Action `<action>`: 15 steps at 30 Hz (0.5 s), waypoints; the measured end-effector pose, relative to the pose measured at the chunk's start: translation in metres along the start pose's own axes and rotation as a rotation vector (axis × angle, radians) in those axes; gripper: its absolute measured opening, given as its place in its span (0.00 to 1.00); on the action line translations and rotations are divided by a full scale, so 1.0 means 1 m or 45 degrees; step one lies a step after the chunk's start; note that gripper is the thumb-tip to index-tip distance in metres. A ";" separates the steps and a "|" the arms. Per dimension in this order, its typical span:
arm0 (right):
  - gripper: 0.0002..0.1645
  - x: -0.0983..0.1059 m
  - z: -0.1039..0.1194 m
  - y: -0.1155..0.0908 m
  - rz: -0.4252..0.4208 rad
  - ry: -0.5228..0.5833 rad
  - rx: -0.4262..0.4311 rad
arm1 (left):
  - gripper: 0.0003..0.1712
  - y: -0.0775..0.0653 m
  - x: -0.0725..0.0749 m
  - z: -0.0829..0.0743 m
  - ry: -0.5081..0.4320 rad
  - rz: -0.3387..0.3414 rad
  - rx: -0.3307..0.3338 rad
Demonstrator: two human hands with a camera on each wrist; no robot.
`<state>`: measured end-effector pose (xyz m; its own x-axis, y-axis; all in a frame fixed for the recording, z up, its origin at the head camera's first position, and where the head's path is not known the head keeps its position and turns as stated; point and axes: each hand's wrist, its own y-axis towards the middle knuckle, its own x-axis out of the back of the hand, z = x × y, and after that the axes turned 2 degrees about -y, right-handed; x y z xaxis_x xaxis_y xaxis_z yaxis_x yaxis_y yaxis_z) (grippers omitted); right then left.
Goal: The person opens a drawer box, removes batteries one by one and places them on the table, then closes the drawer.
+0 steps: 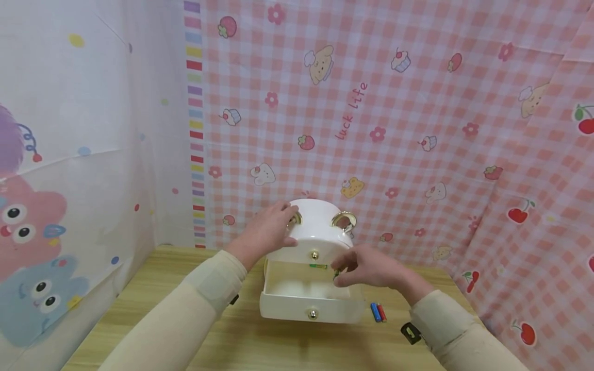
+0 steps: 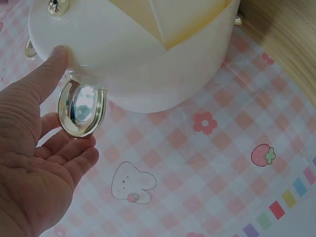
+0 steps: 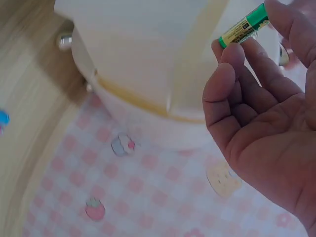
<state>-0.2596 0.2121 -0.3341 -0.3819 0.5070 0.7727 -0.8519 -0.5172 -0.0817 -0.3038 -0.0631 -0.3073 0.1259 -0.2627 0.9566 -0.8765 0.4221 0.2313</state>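
A white two-drawer box (image 1: 317, 219) with gold ear-shaped rings stands on the table, its lower drawer (image 1: 287, 307) pulled out. My left hand (image 1: 264, 232) holds the box at its left ear; in the left wrist view the thumb lies on the white front and the fingers are behind the gold ear (image 2: 81, 106). Over the drawer's right side, my right hand (image 1: 373, 268) pinches a green and yellow battery (image 3: 242, 28) between thumb and fingertips. Another green battery (image 1: 318, 266) lies toward the back of the open drawer.
A blue battery (image 1: 375, 312) and a red battery (image 1: 382, 313) lie side by side on the wooden table (image 1: 241, 345), right of the drawer. Pink checked cloth (image 1: 278, 170) hangs close behind the box, and a white printed cloth (image 1: 93, 206) hangs on the left.
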 end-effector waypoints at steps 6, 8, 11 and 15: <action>0.23 0.014 -0.004 -0.015 -0.097 -0.157 0.042 | 0.52 0.000 0.000 0.000 0.014 0.001 -0.001; 0.22 0.016 -0.004 -0.018 -0.134 -0.202 0.035 | 0.52 0.000 0.000 0.001 0.014 -0.002 -0.005; 0.21 0.016 -0.006 -0.021 -0.183 -0.256 0.033 | 0.51 0.001 -0.001 0.002 0.015 -0.010 -0.011; 0.20 0.016 -0.010 -0.024 -0.257 -0.338 0.041 | 0.51 0.001 -0.002 0.002 0.019 -0.013 -0.017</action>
<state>-0.2486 0.2396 -0.3266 -0.0964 0.4064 0.9086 -0.8876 -0.4482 0.1064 -0.3058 -0.0637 -0.3094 0.1415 -0.2542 0.9567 -0.8690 0.4310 0.2430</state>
